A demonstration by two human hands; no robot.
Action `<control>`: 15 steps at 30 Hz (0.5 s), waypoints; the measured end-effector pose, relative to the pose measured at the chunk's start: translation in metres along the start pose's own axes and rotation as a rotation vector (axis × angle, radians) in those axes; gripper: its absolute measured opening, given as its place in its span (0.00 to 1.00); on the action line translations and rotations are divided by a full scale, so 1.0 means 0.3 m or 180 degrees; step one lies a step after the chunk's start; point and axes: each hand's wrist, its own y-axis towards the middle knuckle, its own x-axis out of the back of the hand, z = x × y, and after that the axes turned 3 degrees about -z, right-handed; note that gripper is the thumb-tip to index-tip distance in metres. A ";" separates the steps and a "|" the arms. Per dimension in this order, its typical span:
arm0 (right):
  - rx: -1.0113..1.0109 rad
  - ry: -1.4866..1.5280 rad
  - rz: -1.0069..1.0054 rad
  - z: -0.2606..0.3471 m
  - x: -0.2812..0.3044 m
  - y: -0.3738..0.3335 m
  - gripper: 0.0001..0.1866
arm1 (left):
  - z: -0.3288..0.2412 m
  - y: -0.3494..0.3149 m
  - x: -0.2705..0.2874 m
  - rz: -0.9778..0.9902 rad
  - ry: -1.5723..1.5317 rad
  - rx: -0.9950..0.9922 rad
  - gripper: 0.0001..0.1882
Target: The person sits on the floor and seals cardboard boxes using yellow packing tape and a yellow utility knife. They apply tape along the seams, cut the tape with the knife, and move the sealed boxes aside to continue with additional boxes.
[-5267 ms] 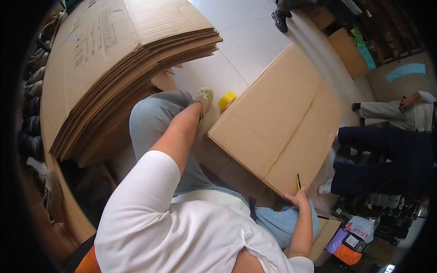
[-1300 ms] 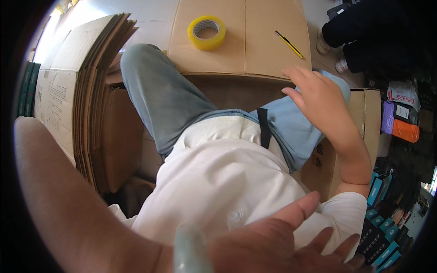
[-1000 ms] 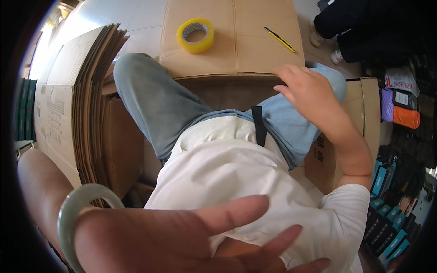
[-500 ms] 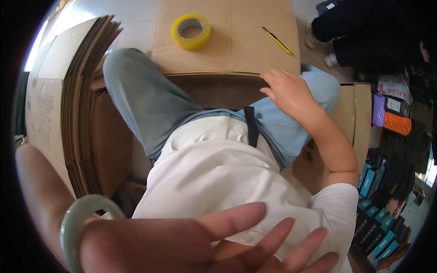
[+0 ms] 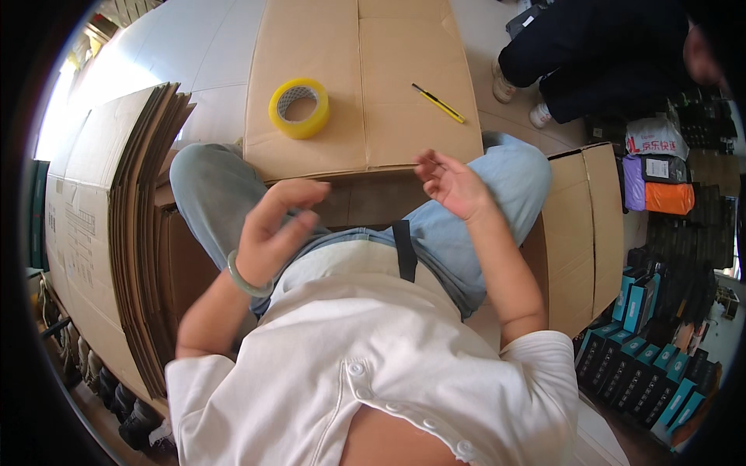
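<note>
- Left hand [image 5: 273, 225] empty, fingers loosely curled, raised over the lap just short of the near edge of the flattened cardboard box [image 5: 361, 85]; green bangle [image 5: 247, 278] on its wrist.
- Right hand [image 5: 451, 185] likewise empty, half open, palm turned inward, beside that same edge.
- Yellow tape roll [image 5: 298, 108] and yellow utility knife [image 5: 438, 103] lying apart on the box, bare board between them.
- Stacked flat cartons [image 5: 116, 225] close on the left; open carton [image 5: 581, 225] on the right.
- Another person's legs [image 5: 575, 62] cut off top right.

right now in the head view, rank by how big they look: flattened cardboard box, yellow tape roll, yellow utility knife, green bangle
1. flattened cardboard box
2. yellow tape roll
3. green bangle and yellow utility knife: look alike; the bangle is nearer the camera, so unsure.
</note>
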 end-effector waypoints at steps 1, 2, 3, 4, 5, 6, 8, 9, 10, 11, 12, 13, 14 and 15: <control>-0.0017 0.0487 -0.0039 0.033 0.024 -0.016 0.11 | 0.060 -0.022 0.023 -0.0312 -0.1093 0.0836 0.17; -0.0050 0.0969 -0.0068 0.067 0.046 -0.041 0.11 | 0.102 -0.040 0.047 -0.0628 -0.2185 0.1670 0.17; -0.0074 0.1466 -0.0102 0.096 0.069 -0.066 0.11 | 0.158 -0.061 0.076 -0.0747 -0.2673 0.1737 0.18; 0.0009 0.1577 0.0110 0.124 0.087 -0.080 0.11 | 0.201 -0.076 0.105 -0.0873 -0.3160 0.1793 0.19; 0.0084 0.1684 0.0324 0.150 0.103 -0.089 0.11 | 0.236 -0.093 0.125 -0.1004 -0.3650 0.1837 0.19; 0.0171 0.1802 0.0533 0.168 0.110 -0.101 0.11 | 0.233 -0.097 0.127 -0.0903 -0.3428 0.1816 0.19; 0.0841 0.0523 -0.0121 0.221 0.105 -0.100 0.11 | 0.256 -0.072 0.135 -0.1200 -0.2596 0.1634 0.21; 0.1151 -0.0127 -0.0441 0.239 0.095 -0.088 0.12 | 0.275 -0.055 0.138 -0.1359 -0.2179 0.1545 0.22; 0.1785 -0.1253 -0.0980 0.240 0.101 -0.064 0.18 | 0.289 -0.031 0.131 -0.1132 -0.1302 0.1501 0.25; 0.2187 -0.2417 -0.1198 0.235 0.104 -0.039 0.22 | 0.304 0.000 0.114 -0.0901 -0.0427 0.1444 0.29; 0.2552 -0.3587 -0.1407 0.222 0.102 -0.012 0.26 | 0.323 0.025 0.106 -0.0657 0.0447 0.1388 0.32; 0.2904 -0.4767 -0.1593 0.214 0.075 -0.004 0.30 | 0.338 0.040 0.111 -0.0630 0.1511 0.1394 0.37; 0.2402 -0.6038 -0.1707 0.224 0.054 -0.022 0.50 | 0.353 0.053 0.115 -0.0592 0.2574 0.1382 0.42; 0.1961 -0.6452 -0.1806 0.218 0.042 -0.021 0.56 | 0.373 0.078 0.121 -0.0551 0.3640 0.1330 0.47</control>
